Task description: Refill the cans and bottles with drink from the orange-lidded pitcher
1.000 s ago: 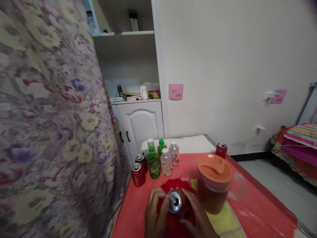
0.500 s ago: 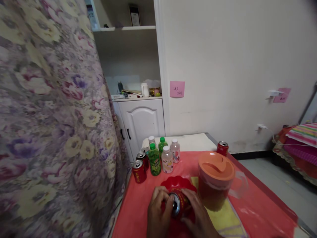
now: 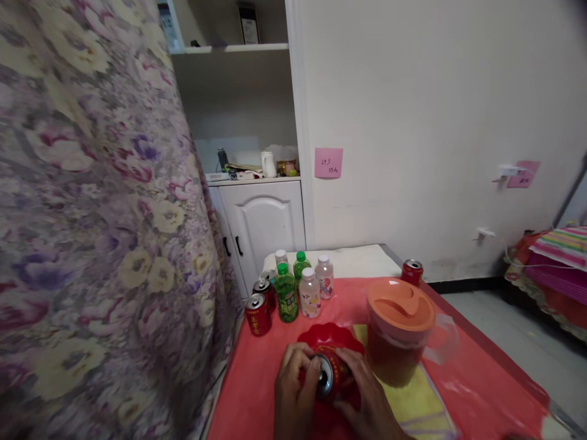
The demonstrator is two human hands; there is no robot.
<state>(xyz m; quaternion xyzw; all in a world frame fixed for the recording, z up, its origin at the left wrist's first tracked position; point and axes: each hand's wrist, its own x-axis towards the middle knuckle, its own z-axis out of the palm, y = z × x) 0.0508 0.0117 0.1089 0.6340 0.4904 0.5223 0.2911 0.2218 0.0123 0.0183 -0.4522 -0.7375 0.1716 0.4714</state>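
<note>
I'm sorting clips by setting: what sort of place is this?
Probably a room in a home: a floral curtain, a white cupboard and, at the right edge, what looks like a bed.

Between the hands point(image 3: 293, 385), over the dish point(image 3: 330, 334), one can point(image 3: 338, 370). Behind, at left on the bench point(image 3: 481, 379), bottles point(image 3: 309, 297), with side cans point(image 3: 259, 316) at their left. At right, on a cloth point(image 3: 415, 406), pitcher point(image 3: 398, 333); behind it, another can point(image 3: 411, 274).

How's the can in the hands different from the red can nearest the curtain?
The held can is tilted, but the standing can is upright. The left hand and right hand hold the held can; neither touches the standing can. Both are red with gold markings and silvery tops.
</note>
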